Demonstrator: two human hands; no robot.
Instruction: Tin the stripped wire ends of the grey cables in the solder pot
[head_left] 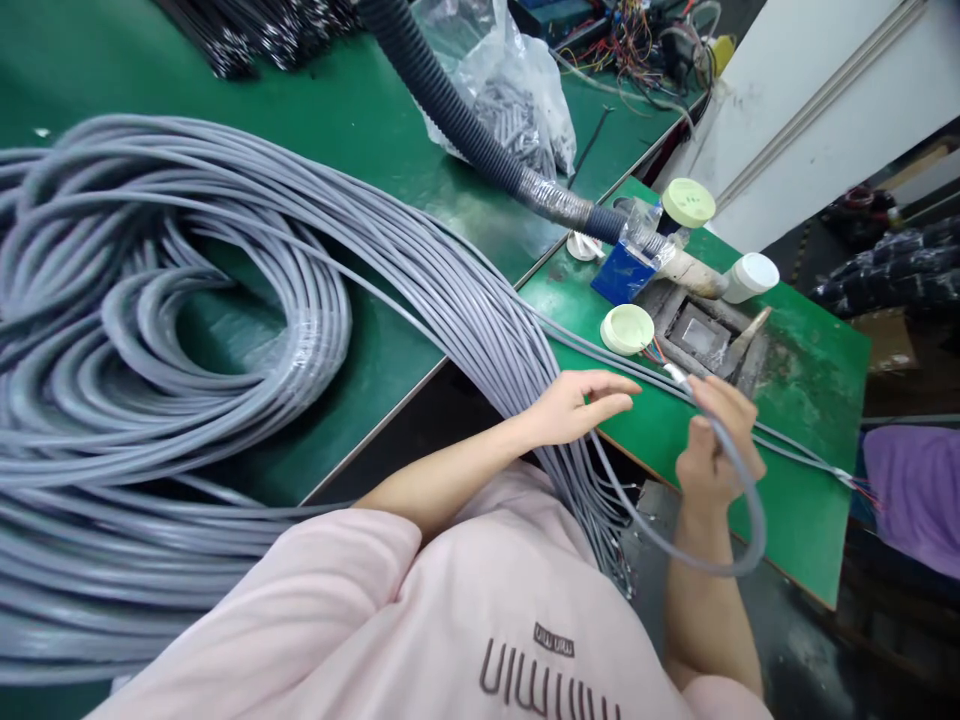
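Note:
My right hand is closed around a grey cable near its end. That end is stripped, and its thin coloured wires reach the edge of a small round pale-green tub. Behind the hand, the cable loops down and back toward the bundle. My left hand is open with its fingers stretched out, over a thick bundle of grey cables. It holds nothing that I can see. Whether its wrist touches the bundle, I cannot tell.
A grimy metal pot stands on the green board beneath a ribbed hose with a blue box. Nearby are a white jar and a yellow-lidded jar. Big cable coils cover the left table. A purple sleeve shows at right.

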